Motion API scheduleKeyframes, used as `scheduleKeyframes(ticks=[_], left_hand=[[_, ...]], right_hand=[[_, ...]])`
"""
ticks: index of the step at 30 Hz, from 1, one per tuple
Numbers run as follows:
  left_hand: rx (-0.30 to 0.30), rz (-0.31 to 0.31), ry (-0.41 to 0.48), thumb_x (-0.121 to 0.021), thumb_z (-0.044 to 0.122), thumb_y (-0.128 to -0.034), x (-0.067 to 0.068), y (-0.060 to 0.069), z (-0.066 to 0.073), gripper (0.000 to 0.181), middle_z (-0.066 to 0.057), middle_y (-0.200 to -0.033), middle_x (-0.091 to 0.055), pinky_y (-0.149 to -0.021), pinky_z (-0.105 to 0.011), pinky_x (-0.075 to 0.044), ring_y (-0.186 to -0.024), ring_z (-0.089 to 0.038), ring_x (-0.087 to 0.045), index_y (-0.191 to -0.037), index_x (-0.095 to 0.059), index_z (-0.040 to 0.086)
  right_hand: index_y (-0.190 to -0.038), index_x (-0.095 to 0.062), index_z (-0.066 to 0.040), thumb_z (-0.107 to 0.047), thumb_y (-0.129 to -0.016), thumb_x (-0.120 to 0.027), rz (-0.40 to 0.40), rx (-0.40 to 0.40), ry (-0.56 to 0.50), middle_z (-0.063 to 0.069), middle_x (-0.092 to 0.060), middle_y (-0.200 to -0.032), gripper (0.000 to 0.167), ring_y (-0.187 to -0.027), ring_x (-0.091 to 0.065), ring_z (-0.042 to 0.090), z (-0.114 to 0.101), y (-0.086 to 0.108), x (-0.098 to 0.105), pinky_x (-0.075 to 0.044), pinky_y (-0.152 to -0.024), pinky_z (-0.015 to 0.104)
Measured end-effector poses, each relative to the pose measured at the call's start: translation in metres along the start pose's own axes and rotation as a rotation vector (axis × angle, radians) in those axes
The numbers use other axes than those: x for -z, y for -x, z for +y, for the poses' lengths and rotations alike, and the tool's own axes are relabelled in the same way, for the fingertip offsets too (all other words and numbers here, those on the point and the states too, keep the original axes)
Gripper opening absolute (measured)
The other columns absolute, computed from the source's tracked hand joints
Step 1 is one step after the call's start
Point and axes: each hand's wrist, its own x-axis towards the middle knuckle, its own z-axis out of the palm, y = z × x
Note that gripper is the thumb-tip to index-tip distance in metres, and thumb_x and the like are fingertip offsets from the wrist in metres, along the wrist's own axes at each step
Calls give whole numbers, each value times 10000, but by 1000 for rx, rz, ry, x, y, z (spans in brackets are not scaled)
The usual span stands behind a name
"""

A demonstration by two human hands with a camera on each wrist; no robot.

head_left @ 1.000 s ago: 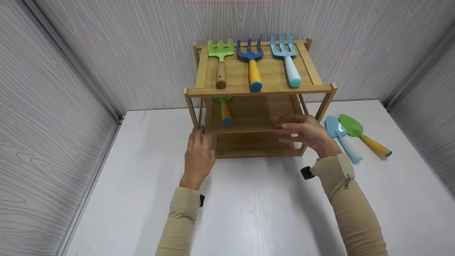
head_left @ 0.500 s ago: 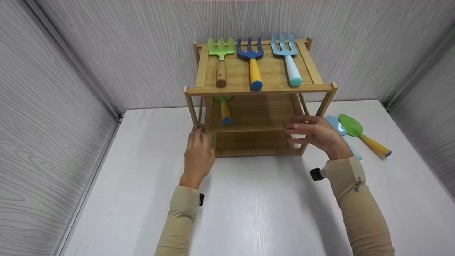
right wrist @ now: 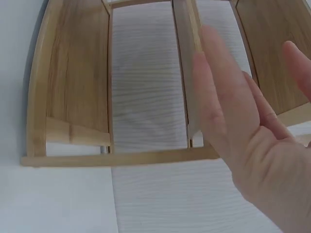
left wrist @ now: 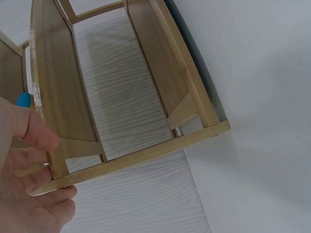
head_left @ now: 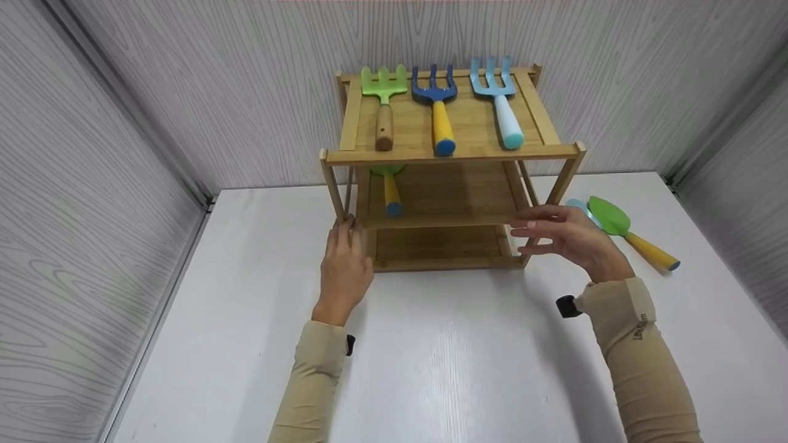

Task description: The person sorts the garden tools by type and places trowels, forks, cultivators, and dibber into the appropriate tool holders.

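The right-hand grip hangs between two places: the right front corner of a wooden rack on one side, and two loose shovels on the other. The green shovel lies on the white surface, just past the back of the hand and to its right. Its long axis slants, blade toward the back wall, yellow handle running forward and out to the right — away from the hand. The light blue shovel lies nearer, mostly hidden by the hand in the head view; only a bit of blade shows, so how its handle runs cannot be told. Of the two hands, the right is plainly nearer to both; the left-hand grip is at the rack's far side.

The right-hand grip is loose, fingers nearly straight, thumb apart, nothing in it; whether its fingertips touch the end of the middle shelf is unclear. The left-hand grip has hold of the rack's left front post, thumb and fingers on opposite sides.

At the left of the middle shelf lies a third shovel, its handle pointing frontward — like those of the three forks on the top shelf.
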Motion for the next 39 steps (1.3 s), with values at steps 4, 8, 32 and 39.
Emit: scheduleKeyframes(ticks=[4,8,32,39], left_hand=[[-15,17,-15,-620,-89,-863,0,1,0,512,-302,-1389,-469,-1067,-521,-440,-1317,-486,-446,-1352,-497,-178],[-12,17,-18,-620,-85,-867,-1,2,0,513,-304,-1389,-472,-1072,-523,-435,-1322,-486,-445,-1356,-496,-179],[4,-17,-10,-596,-78,-880,2,1,0,513,-304,-1422,-448,-1075,-512,-435,-1331,-490,-429,-1371,-479,-170],[7,-15,-6,-594,-82,-879,1,1,0,532,-300,-1426,-444,-1059,-499,-457,-1338,-489,-424,-1390,-466,-156]], right_hand=[[-1228,-632,24,47,-988,-571,-5,-7,-40,125,-730,-1130,248,-1057,-707,262,5,9,8,-588,-860,475],[-1230,-640,23,61,-986,-568,-2,-21,-65,135,-735,-1113,258,-1059,-710,279,8,14,17,-597,-842,456],[-1086,-716,-82,25,-1002,-578,105,-132,-60,106,-738,-1089,193,-1006,-727,263,0,28,66,-603,-830,425],[-1083,-699,-120,-19,-1000,-610,163,-170,-34,83,-741,-1059,159,-984,-732,255,-4,34,83,-604,-831,413]])
